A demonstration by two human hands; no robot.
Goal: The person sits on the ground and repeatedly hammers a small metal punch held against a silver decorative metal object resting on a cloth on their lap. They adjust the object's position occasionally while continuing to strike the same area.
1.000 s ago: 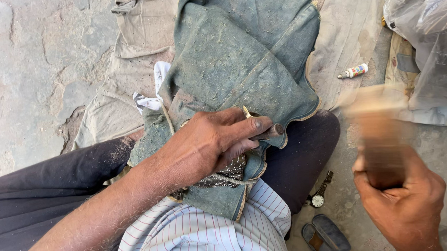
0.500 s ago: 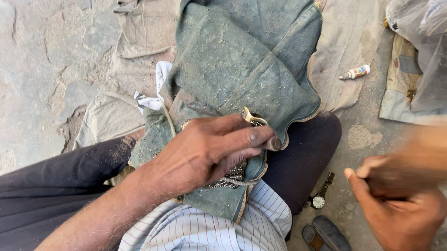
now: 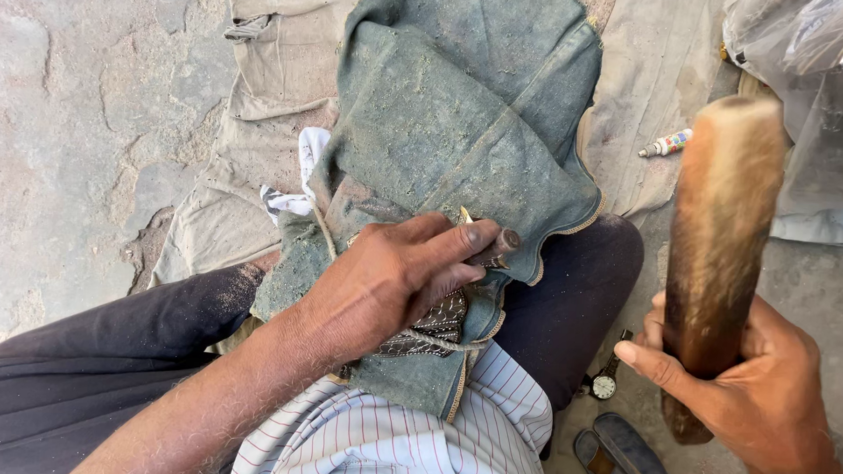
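Raised upright now from its earlier blurred tilt, the wooden mallet (image 3: 720, 247) sits clenched in the right hand (image 3: 761, 398), poised for a blow, while the left hand (image 3: 392, 273) pinches a small punch (image 3: 498, 247) against the grey-green cloth (image 3: 453, 126) on the lap

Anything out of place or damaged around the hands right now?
A wristwatch lies loose on the ground by the knee, close under the raised wooden mallet in the right hand. The green cloth on the lap is dusty and frayed at the edge. The left hand pins a small tool.
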